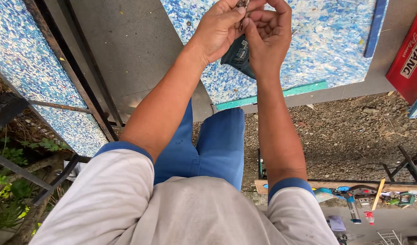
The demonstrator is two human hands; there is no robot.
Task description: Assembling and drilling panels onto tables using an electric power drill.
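a: head view, both hands up at the far edge. left hand (220, 27) curled tight round a dark power tool (238, 56), fingertips pinching a small metal piece (241, 3) at the top.

b: right hand (269, 31)?

a: half closed, fingers bent onto that same piece; whether it grips, can't tell.

b: which way does the tool lie?

a: between the palms, long axis running near to far, body hanging below. behind it, a speckled blue panel (326, 41).
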